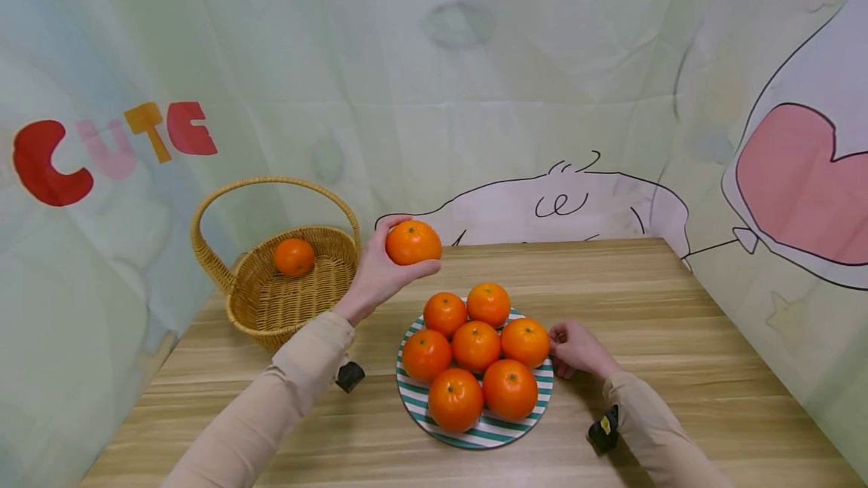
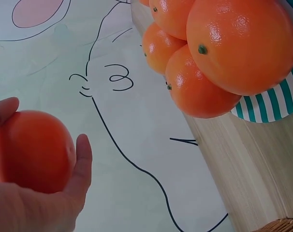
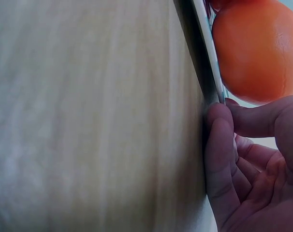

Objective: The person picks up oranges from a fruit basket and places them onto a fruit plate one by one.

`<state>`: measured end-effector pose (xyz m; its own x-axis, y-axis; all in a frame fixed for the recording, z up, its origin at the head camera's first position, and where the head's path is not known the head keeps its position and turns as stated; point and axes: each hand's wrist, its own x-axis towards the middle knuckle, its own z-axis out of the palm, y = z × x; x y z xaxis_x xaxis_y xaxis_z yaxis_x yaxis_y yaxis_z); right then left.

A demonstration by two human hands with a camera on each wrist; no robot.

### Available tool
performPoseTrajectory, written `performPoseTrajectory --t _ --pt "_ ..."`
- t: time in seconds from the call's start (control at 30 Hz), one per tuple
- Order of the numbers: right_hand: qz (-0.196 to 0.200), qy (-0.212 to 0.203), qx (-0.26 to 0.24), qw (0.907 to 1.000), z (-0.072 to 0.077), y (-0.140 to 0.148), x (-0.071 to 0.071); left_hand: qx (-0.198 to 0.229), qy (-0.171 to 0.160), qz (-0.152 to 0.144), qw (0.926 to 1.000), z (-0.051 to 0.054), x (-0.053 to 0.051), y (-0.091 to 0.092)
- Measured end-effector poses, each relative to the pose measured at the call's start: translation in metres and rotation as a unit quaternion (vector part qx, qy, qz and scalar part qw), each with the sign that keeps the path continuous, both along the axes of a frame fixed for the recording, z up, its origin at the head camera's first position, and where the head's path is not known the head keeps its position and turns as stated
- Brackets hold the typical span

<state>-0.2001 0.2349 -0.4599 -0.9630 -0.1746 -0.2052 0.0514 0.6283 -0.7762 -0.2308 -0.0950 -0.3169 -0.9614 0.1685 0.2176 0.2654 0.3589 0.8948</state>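
Note:
My left hand [image 1: 382,268] holds an orange [image 1: 414,242] in the air between thumb and fingers, over the far part of the table and right of the basket. In the left wrist view the same orange [image 2: 36,152] sits between the fingertips and thumb. A round plate [image 1: 434,428] with green and white stripes bears several oranges [image 1: 476,346]. At its right edge my right hand [image 1: 582,349] pinches the rim between thumb and fingers, as the right wrist view shows at the plate's edge [image 3: 212,55].
A wicker basket [image 1: 247,307] with a tall arched handle stands at the left back, one orange [image 1: 294,257] inside it. The wooden table [image 1: 705,367] ends at a printed curtain [image 1: 407,96] behind and on both sides. Small black devices hang at both wrists.

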Motion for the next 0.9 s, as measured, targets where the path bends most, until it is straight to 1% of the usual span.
performPoseTrajectory --t 0.23,0.4,0.7,0.9 --pt "0.001 0.0 0.001 1.0 0.0004 -0.0003 0.0 0.012 -0.01 0.006 0.9999 -0.0002 0.0008 -0.0014" --pt "0.004 0.003 0.0 1.0 0.0009 -0.0004 0.0001 0.01 -0.012 0.013 0.9998 -0.0004 0.0016 -0.0024" --pt "0.005 0.006 -0.001 1.0 -0.0002 0.0001 -0.0004 0.005 -0.032 0.035 0.9988 0.0011 0.0016 -0.0036" --pt "0.005 0.008 -0.002 1.0 -0.0007 0.0003 -0.0003 0.01 -0.037 0.042 0.9984 0.0015 0.0011 -0.0052"
